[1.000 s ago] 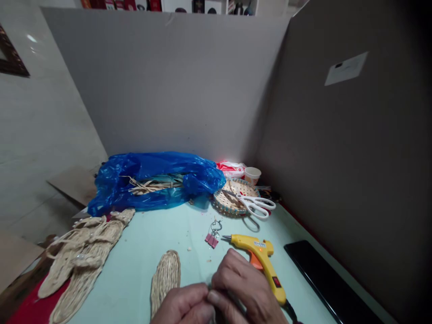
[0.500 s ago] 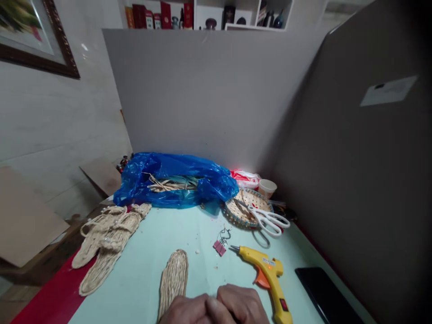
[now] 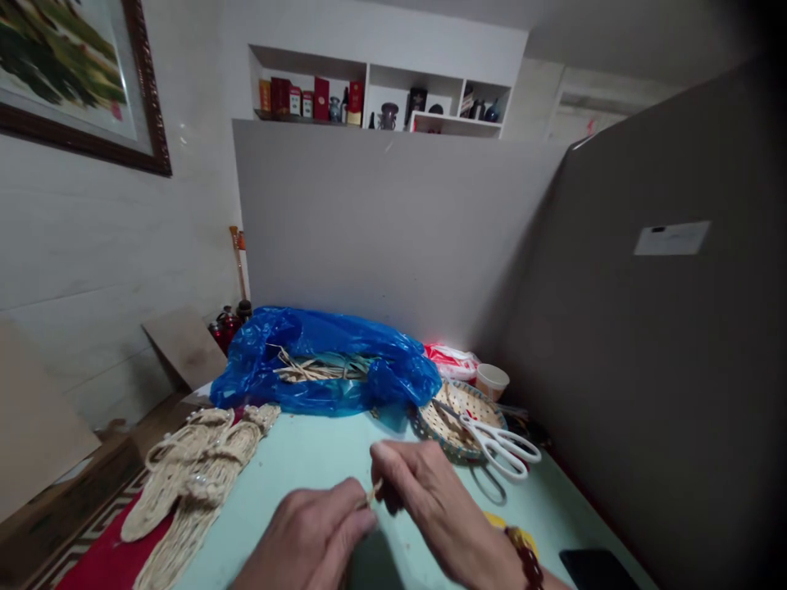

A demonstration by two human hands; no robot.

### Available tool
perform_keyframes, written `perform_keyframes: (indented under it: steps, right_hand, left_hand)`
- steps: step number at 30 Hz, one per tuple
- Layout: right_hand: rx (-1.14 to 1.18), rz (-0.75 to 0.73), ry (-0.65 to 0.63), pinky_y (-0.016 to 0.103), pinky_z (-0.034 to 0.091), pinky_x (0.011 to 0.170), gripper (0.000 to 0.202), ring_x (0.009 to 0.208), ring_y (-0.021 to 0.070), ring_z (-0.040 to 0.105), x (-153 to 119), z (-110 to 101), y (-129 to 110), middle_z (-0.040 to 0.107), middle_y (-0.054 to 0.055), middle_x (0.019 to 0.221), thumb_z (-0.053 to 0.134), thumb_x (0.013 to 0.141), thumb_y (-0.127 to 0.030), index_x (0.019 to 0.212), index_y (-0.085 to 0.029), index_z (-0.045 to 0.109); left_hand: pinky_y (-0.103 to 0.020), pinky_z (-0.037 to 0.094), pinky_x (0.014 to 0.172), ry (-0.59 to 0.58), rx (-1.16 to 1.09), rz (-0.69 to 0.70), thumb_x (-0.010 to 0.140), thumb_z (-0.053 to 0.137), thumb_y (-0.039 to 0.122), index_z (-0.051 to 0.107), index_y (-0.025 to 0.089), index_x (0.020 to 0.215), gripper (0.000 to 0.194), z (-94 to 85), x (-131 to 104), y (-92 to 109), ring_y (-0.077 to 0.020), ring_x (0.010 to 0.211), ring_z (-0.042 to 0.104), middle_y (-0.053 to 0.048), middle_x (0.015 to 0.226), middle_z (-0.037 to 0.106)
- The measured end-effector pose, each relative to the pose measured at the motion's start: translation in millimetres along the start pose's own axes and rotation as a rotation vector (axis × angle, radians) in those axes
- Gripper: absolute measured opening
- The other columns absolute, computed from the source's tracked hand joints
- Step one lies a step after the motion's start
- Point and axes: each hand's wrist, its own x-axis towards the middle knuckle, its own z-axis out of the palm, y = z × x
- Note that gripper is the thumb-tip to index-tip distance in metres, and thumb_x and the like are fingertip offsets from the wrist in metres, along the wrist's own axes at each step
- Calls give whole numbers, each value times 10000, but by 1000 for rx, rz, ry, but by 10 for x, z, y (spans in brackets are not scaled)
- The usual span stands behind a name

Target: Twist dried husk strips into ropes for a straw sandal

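Note:
My left hand and my right hand are raised over the middle of the table, fingertips close together. Both pinch a short, pale straw strand that shows in the small gap between them. Behind my right wrist, which wears a dark beaded bracelet, only a yellow bit of the glue gun shows. Woven straw slippers with pearly beads lie to the left of my hands. Neither the straw sole nor the pink binder clip can be seen now.
A blue plastic bag holding straw strands lies at the back. White-handled scissors rest on a round woven basket, with a paper cup behind. A black phone lies front right. Grey panels stand behind and right.
My hands have risen from the bottom edge and moved slightly apart, exposing a strand between them. The view has tilted upward, showing more of the shelf.

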Motion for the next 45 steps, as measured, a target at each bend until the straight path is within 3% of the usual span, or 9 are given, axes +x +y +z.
perform_keyframes:
  steps: [4, 8, 11, 13, 19, 25, 31, 37, 45]
  right_hand:
    - [-421, -191, 46, 254, 402, 667, 374, 719, 148, 556, 597, -29, 185, 636, 40, 770, 324, 1035, -312, 804, -162, 578]
    - [-601, -320, 13, 402, 349, 914, 206, 1020, 233, 537, 1117, -63, 450, 656, 97, 1092, 431, 968, -153, 1075, -189, 603]
    - [-711, -353, -27, 467, 244, 1061, 376, 1261, 253, 432, 1405, -117, 762, 551, 114, 1353, 431, 926, -46, 1254, -191, 547]
    - [-777, -313, -39, 507, 227, 1092, 408, 1319, 278, 394, 1560, -148, 1031, 517, 136, 1394, 452, 914, -34, 1296, -156, 528]
    - [-913, -174, -27, 548, 402, 1019, 367, 1231, 292, 503, 1938, -101, 1767, 502, 105, 1376, 590, 935, -310, 1275, -179, 548]
    - [-914, -70, -60, 480, 496, 924, 341, 1114, 256, 581, 2121, 212, 2101, 552, 103, 1299, 582, 942, -309, 1255, -174, 555]
    - [-861, -51, -132, 447, 524, 879, 314, 1051, 235, 610, 2075, 210, 1984, 585, 96, 1241, 582, 943, -310, 1222, -165, 571]
    - [-852, -119, -124, 465, 507, 902, 303, 1074, 243, 600, 2145, 44, 1377, 591, 93, 1230, 586, 940, -312, 1202, -158, 582]
    - [-816, -120, -237, 426, 534, 853, 294, 1012, 222, 623, 2344, 900, 876, 606, 93, 1194, 580, 945, -307, 1195, -152, 583]
  left_hand:
    - [-254, 459, 615, 77, 398, -58, 982, 349, 279, 518, 232, 717, 318, -599, 459, -161, -149, 652, 634, 29, 699, 663]
    - [-393, 489, 795, 105, 571, -5, 976, 404, 263, 631, 172, 812, 295, -964, 993, -628, -253, 913, 648, -93, 956, 695]
    - [-493, 395, 1033, 26, 662, 77, 935, 534, 207, 669, 163, 971, 146, -1002, 1352, -1056, -275, 1279, 478, -88, 1387, 538]
    - [-579, 368, 1050, -14, 723, 68, 892, 632, 267, 633, 175, 1134, 259, -971, 1554, -1323, -303, 1278, 479, -88, 1389, 535]
    - [-516, 496, 935, -15, 829, -71, 907, 614, 309, 573, 187, 1233, 350, -943, 2026, -1947, -274, 1134, 588, -96, 1316, 574]
    - [-473, 535, 873, -64, 782, -245, 911, 608, 319, 574, 181, 1223, 342, -909, 2270, -2393, -250, 1055, 625, -91, 1259, 602]
    - [-426, 557, 819, -137, 624, -299, 913, 609, 320, 590, 185, 1191, 310, -901, 2266, -2495, -226, 988, 649, -79, 1193, 633]
    - [-438, 548, 838, -6, 517, -206, 914, 605, 327, 592, 183, 1189, 310, -1083, 2341, -2301, -233, 1006, 644, -81, 1199, 632]
    - [-438, 549, 838, 19, 418, -91, 918, 599, 325, 596, 182, 1182, 300, -901, 2391, -1942, -226, 995, 645, -80, 1196, 634]
